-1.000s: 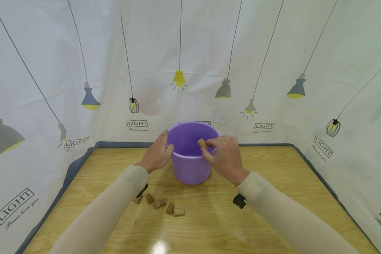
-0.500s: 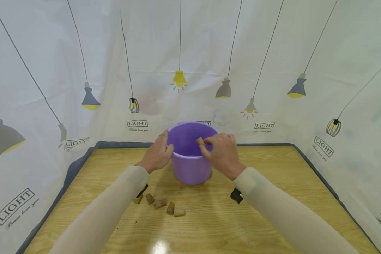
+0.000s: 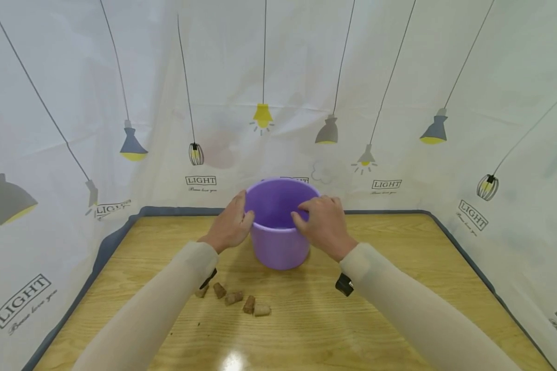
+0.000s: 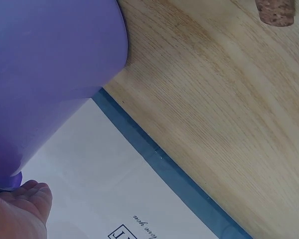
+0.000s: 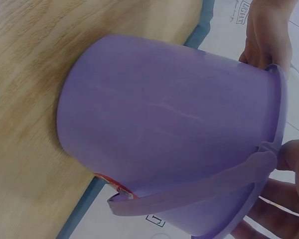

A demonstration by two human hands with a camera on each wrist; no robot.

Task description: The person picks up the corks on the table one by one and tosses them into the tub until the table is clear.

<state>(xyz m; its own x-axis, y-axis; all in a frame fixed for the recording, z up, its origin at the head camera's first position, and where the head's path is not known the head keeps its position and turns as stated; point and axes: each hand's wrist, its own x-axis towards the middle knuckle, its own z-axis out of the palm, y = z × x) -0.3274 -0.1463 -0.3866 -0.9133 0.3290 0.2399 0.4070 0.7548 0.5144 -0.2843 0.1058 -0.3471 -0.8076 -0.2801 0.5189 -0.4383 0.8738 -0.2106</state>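
A purple plastic bucket (image 3: 280, 250) stands upright on the wooden table, its mouth tipped into my view. My left hand (image 3: 231, 221) grips its left rim, thumb on the near side and fingers on the outside. Over the right rim is my right hand (image 3: 326, 226), thumb and index finger apart with nothing visible between them. The right wrist view shows the bucket's handle (image 5: 199, 191) hanging down along the side, close to my right-hand fingers (image 5: 279, 216). The part of the bucket's inside that I see shows no cork; its bottom is mostly hidden.
Several cork stoppers (image 3: 234, 297) lie in a loose row on the table (image 3: 353, 319), in front of the bucket. A white printed sheet (image 3: 399, 154) with lamp drawings hangs behind and at both sides, with a blue band along the table's edge.
The cork pinched in my right hand over the bucket's mouth has been let go and is out of sight. My right hand shifted slightly left; the left stayed on the rim.
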